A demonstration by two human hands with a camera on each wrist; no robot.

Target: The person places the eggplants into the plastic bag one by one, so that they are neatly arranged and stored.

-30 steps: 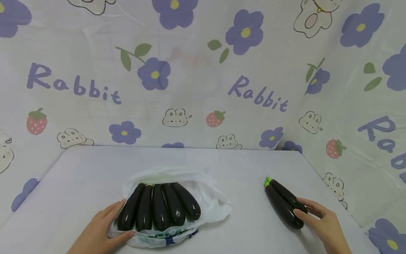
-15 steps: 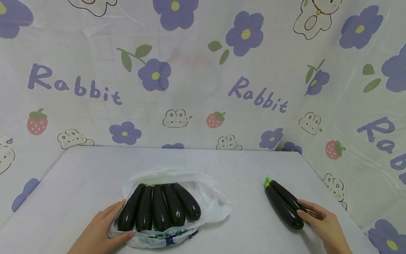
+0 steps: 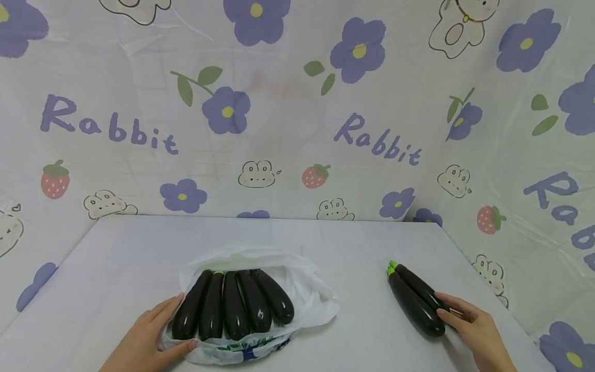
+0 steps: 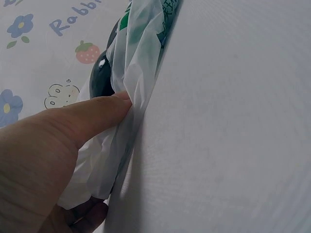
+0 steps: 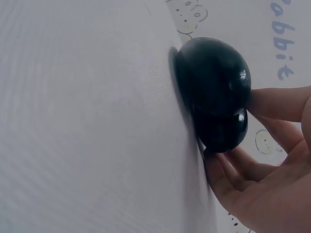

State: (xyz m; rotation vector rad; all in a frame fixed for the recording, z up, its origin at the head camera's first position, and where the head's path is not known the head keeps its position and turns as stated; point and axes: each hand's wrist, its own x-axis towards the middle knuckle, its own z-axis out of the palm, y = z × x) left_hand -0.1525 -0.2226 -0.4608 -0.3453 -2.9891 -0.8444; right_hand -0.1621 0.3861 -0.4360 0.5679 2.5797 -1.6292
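Observation:
Several glossy dark eggplants [image 3: 236, 305] lie side by side in an opened white plastic bag [image 3: 313, 310], left of centre in the head view. My left hand [image 3: 149, 333] holds the bag's near left side; in the left wrist view, the thumb presses the plastic [image 4: 138, 73] and the other fingers curl beneath. To the right, two more eggplants lie together, green stem ends pointing away. My right hand [image 3: 476, 328] grips the lower end of the right-hand eggplant [image 3: 418, 281], its thumb next to the left-hand eggplant [image 3: 413, 305]. Their rounded ends [image 5: 214, 73] show in the right wrist view.
A white table [image 3: 353, 258] carries everything. Behind it and along the right side hangs a pale cloth [image 3: 279, 139] printed with flowers, strawberries, rabbits and lettering. Green and blue print [image 3: 251, 351] marks the bag's near side.
My right thumb has shifted slightly to the right along the eggplants. The left hand, the bag and the eggplants stay where they were.

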